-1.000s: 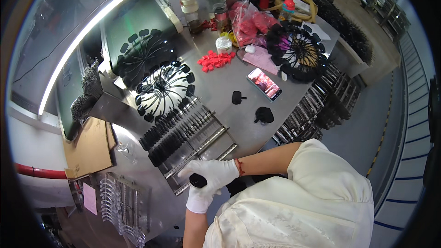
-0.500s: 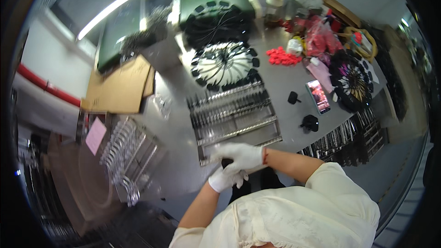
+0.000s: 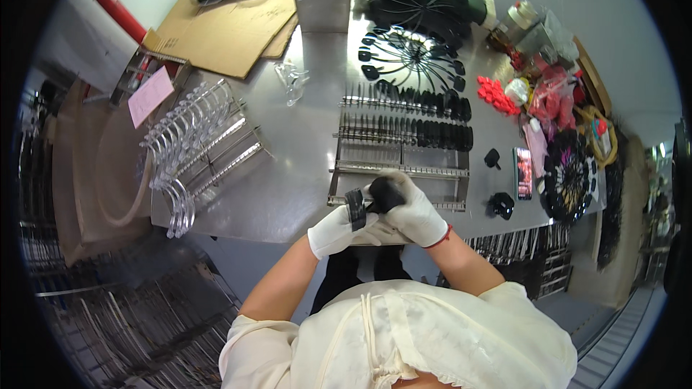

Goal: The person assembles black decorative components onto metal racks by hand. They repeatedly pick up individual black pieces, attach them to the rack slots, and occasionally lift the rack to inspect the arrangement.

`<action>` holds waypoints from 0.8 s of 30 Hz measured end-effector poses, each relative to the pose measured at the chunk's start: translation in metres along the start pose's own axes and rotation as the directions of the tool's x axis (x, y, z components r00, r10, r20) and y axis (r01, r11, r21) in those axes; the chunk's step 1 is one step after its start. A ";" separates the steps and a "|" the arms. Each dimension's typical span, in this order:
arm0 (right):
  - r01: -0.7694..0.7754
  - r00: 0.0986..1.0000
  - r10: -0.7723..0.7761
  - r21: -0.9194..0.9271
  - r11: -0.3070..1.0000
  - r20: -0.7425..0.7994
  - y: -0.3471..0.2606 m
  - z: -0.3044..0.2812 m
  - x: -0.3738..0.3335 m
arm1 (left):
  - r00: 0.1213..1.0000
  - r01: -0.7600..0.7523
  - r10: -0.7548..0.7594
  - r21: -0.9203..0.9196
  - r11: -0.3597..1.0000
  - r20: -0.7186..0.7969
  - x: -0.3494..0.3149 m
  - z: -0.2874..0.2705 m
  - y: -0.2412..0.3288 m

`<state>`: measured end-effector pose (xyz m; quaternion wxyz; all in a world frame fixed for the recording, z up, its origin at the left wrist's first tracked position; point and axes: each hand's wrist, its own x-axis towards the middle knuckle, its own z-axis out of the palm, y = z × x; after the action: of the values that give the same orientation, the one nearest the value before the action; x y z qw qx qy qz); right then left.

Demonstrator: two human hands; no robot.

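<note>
Left hand (image 3: 333,233) and right hand (image 3: 419,217) grip black pieces (image 3: 387,194); the rack (image 3: 441,172) holds black paddles (image 3: 440,135)

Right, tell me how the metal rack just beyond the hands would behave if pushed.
The metal rack looks stiff, being a frame of straight bars. It would probably slide rather than tip, since it lies low on the smooth, shiny table. The black pieces lined up in two rows on it might rattle or shift with the push.

White gloves (image 3: 420,219), black pieces (image 3: 387,194), tan cardboard (image 3: 223,32), pink slip (image 3: 151,97); phone screen (image 3: 522,173) perhaps reddish.
</note>
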<state>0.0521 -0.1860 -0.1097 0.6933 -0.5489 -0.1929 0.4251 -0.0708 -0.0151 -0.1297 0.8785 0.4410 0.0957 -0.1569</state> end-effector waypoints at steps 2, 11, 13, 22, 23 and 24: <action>-0.133 0.987 0.021 0.736 0.664 0.159 0.006 -0.011 0.009 | 0.969 -0.169 0.198 0.187 0.968 -0.145 -0.011 0.006 0.004; 0.362 0.931 -0.358 -0.327 0.873 0.075 0.027 0.005 0.086 | 0.487 -0.486 0.427 0.170 0.857 -0.762 0.008 -0.042 -0.050; 0.406 0.905 -0.402 -0.554 0.727 0.137 0.030 0.009 0.091 | 0.484 -0.487 0.404 0.145 0.861 -0.776 0.011 -0.037 -0.054; 0.397 0.856 -0.461 -0.870 0.294 0.234 -0.004 0.030 0.073 | 0.467 -0.517 0.388 0.110 0.849 -0.795 0.011 -0.036 -0.062; 0.376 0.868 -0.444 -0.877 0.298 0.222 -0.005 0.026 0.071 | 0.454 -0.501 0.390 0.132 0.855 -0.801 0.011 -0.037 -0.063; 0.360 0.877 -0.437 -0.878 0.316 0.202 -0.005 0.022 0.068 | 0.441 -0.485 0.392 0.153 0.861 -0.808 0.010 -0.038 -0.063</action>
<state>0.0759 -0.1187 -0.1112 0.3820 -0.7808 -0.4916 0.0517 -0.0850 -0.0217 -0.2022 0.7629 0.4265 0.3802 0.3025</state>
